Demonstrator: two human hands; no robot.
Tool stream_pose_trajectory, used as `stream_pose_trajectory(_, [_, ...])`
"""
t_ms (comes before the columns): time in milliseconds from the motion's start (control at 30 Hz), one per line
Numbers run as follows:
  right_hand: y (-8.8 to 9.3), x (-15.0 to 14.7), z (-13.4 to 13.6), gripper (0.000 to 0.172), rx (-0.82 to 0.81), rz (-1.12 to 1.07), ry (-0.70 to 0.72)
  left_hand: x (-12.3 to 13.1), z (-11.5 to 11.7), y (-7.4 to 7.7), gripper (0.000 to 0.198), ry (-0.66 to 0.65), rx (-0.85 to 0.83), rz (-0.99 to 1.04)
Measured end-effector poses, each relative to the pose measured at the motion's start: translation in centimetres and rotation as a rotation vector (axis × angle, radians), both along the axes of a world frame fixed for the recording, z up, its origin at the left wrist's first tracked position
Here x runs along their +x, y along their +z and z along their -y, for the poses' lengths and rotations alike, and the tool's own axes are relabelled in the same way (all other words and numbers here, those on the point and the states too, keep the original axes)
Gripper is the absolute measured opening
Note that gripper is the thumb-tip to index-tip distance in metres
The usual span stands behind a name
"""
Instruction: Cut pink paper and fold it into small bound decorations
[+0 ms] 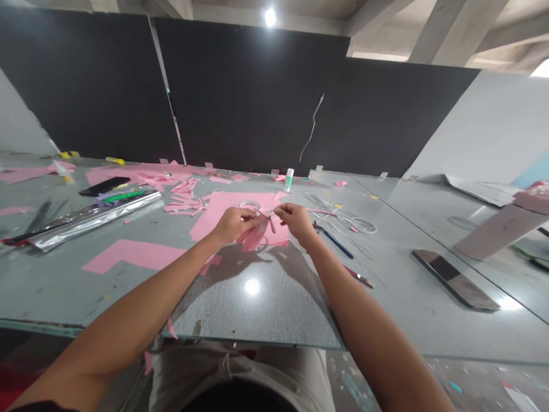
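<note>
My left hand (237, 223) is closed on a thin pink paper piece (262, 216) above the table. My right hand (295, 220) pinches at the right end of the same small piece, its fingertips close to those of my left hand. A short pink strip (273, 225) hangs down between the hands. Beneath them lie pink paper sheets (210, 214), and a roll of tape (249, 204) rests just behind my left fingers. What exactly my right fingertips grip is too small to tell.
Blue-handled pliers (338, 244), wires (362, 224) and a dark phone (454, 279) lie to the right. A glue stick (289, 179) stands behind the hands. Foil (98, 218), pink scraps (184, 203) and another phone (105, 186) lie left. A pink bottle (506, 226) is far right.
</note>
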State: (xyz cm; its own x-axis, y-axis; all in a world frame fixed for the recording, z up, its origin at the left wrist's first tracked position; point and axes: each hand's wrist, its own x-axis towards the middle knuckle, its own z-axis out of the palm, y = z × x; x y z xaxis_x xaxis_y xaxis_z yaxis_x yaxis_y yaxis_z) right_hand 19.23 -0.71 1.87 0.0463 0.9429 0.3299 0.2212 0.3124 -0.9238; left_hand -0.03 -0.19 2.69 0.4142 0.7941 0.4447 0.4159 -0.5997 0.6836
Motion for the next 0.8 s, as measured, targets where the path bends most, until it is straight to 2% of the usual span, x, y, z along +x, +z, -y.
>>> stream_pose_trajectory(100, [-0.1,-0.3,-0.3,0.024,-0.033,-0.216,0.024,0.6,0.2,0.2,0.025,-0.011,-0.062,0.044])
stream_pose_trajectory(200, [-0.3,-0.6,-0.5,0.028,-0.020,-0.343,0.008,1.0,0.3,0.3,0.025,-0.021,-0.112,0.102])
stream_pose_trajectory(367, [-1.0,-1.4,-0.8,0.032,0.026,-0.442,-0.019,1.2,0.3,0.2,0.023,-0.031,-0.136,0.180])
stream_pose_trajectory(533, [-1.5,-1.2,-1.4,0.030,0.023,-0.532,0.027,0.8,0.1,0.1,0.022,-0.039,-0.143,0.210])
stream_pose_trajectory(600, [-1.6,-0.1,-1.6,0.030,0.025,-0.623,-0.037,0.3,-0.1,-0.1,0.022,-0.018,-0.134,0.199])
stream_pose_trajectory(667, [-1.6,1.3,-1.8,0.028,0.025,-0.679,-0.165,-0.1,-0.5,-0.3,0.022,0.038,-0.098,0.156])
stream_pose_trajectory(733, [-1.7,2.5,-1.7,0.023,0.015,-0.605,-0.256,-0.4,-0.8,-0.7,0.019,0.111,-0.040,0.098])
stream_pose_trajectory(800, [-1.6,2.7,-1.4,0.024,0.019,-0.465,-0.251,-0.5,-1.1,-1.1,0.015,0.156,0.010,0.058])
